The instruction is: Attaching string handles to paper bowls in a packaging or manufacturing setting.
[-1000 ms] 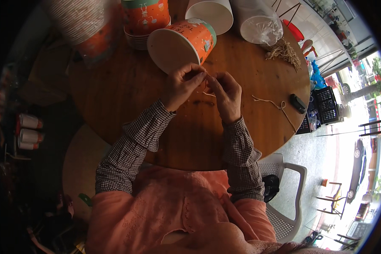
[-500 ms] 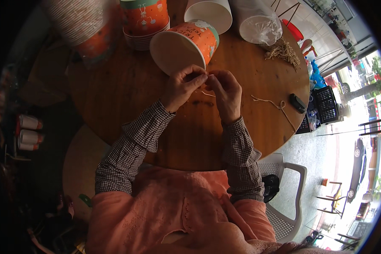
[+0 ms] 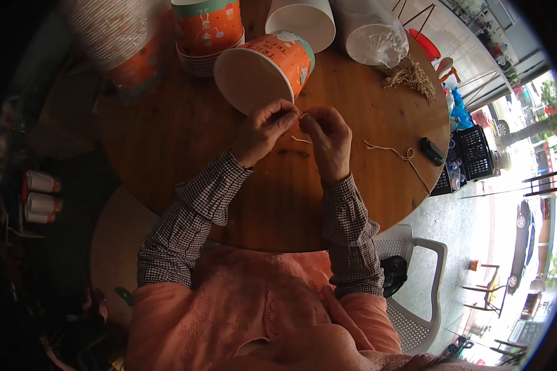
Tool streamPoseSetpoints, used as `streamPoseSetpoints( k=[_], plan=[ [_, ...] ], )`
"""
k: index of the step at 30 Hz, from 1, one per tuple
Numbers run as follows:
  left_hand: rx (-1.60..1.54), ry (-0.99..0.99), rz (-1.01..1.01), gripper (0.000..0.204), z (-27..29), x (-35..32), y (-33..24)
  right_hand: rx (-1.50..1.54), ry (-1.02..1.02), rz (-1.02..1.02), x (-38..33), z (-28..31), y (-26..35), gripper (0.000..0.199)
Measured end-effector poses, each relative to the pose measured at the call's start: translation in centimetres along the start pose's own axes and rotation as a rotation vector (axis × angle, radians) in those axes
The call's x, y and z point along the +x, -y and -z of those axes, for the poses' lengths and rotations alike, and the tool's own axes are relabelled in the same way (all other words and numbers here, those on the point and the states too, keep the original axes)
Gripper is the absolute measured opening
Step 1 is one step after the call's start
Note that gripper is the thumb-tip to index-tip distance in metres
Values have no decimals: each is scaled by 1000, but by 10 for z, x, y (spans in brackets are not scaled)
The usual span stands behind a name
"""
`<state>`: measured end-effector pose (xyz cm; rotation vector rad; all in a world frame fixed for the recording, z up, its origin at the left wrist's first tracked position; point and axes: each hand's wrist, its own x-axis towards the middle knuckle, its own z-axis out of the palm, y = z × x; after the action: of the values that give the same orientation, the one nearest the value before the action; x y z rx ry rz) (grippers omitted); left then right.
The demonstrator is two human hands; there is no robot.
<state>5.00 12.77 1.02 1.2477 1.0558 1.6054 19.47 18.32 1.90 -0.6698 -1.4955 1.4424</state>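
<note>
Pinching a short string (image 3: 301,115) between left hand (image 3: 267,127) and right hand (image 3: 325,135) at frame centre, keep it taut beside the tipped paper cup (image 3: 263,69)

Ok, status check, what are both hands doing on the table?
Left hand and right hand pinch a short string together. Tipped orange paper cup just behind. Loose string lies apart, right.

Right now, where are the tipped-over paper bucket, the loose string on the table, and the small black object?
tipped-over paper bucket (image 3: 254,79), head view, on its white inside.
loose string (image 3: 395,151), head view, on its middle stretch.
small black object (image 3: 432,151), head view, on its top face.
</note>
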Motion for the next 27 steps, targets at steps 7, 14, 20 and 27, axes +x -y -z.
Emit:
streamPoseSetpoints(
  k=[7, 14, 20, 27],
  plan=[
    [-92, 31, 74, 14, 2, 4, 0, -451, -75, 404, -3, -5, 6, 7],
    [-165, -53, 51, 11, -1, 2, 1, -519, -55, 491, -4, -9, 6, 9],
    [-5, -80, -32, 11, -2, 0, 3, -369, -88, 347, -7, -12, 3, 7],
    [-51, -22, 43, 17, 1, 0, 1, -65, -98, 129, -2, -7, -3, 6]
  ],
)
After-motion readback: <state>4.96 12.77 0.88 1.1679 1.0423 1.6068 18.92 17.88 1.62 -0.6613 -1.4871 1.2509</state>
